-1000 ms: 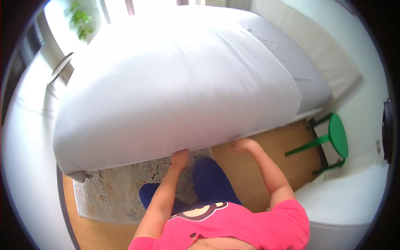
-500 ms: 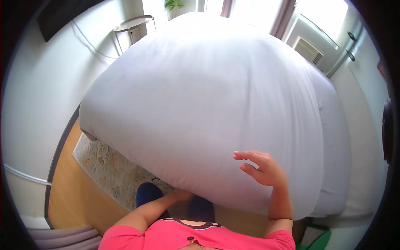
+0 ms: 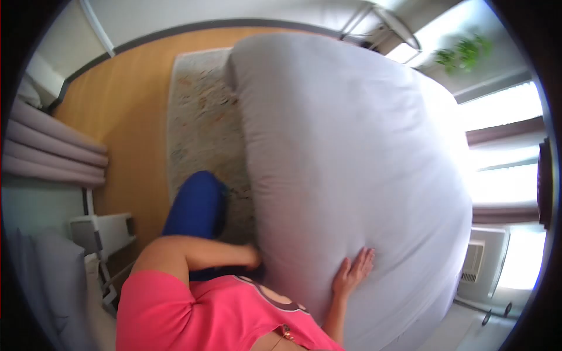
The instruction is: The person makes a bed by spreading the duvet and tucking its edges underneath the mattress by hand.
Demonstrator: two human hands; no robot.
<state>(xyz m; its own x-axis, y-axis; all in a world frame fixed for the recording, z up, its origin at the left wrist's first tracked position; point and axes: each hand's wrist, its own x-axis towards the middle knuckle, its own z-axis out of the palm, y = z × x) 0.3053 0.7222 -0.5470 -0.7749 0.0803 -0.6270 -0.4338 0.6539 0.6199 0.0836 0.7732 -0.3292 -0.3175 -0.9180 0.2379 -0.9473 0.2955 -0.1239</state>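
Observation:
A wide, pale grey bed cover lies smooth over the bed, with a few soft creases near its front side. My right hand rests palm down on the cover, its fingers stretched out and somewhat apart. Low beside the bed's edge is my left hand. Its fingers are blurred and partly hidden against the side of the cover, so I cannot make out whether they grip the fabric.
A patterned rug lies on the wooden floor along the bed. Pinkish curtains and a white stand are on the left. A round side table, a plant and windows are beyond the bed.
My view has turned left, showing more floor and the curtains. My right hand, raised above the cover before, now lies flat on it. The left hand remains low at the bed's edge.

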